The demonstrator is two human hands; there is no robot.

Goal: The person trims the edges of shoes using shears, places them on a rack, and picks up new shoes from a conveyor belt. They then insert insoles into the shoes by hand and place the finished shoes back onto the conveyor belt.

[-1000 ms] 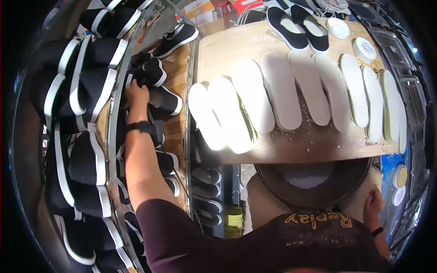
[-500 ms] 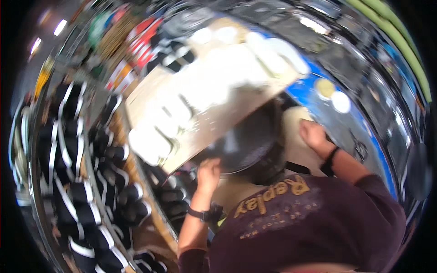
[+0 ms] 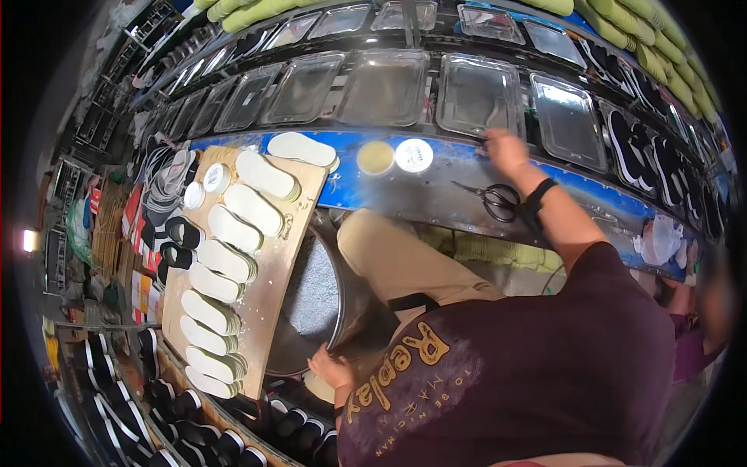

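Observation:
My left hand (image 3: 333, 368) is by the lower rim of a large dark round basin (image 3: 336, 311), fingers slightly spread with nothing in them. Grey speckled material (image 3: 309, 288) fills part of that basin. Over the long blue-edged bench my right hand (image 3: 507, 153) reaches out to the lower edge of a clear plastic tray (image 3: 481, 93); its fingers are blurred, and whether they grip the tray cannot be made out. Black-handled scissors (image 3: 499, 202) lie on the bench below that hand. To their left are a white round lid (image 3: 414, 156) and an open tub of yellowish stuff (image 3: 377, 158).
Stacks of white insoles (image 3: 233, 226) line a wooden board (image 3: 268, 311) at the left, beside the basin. More clear trays (image 3: 385, 87) stand on the racks beyond the bench. Black shoes (image 3: 187, 405) fill a rack at lower left. Another person's arm (image 3: 685, 300) shows at far right.
The view has turned to the right and sharpened. My right hand has gone from near my knee to the far side of the bench; my left hand stays near the basin.

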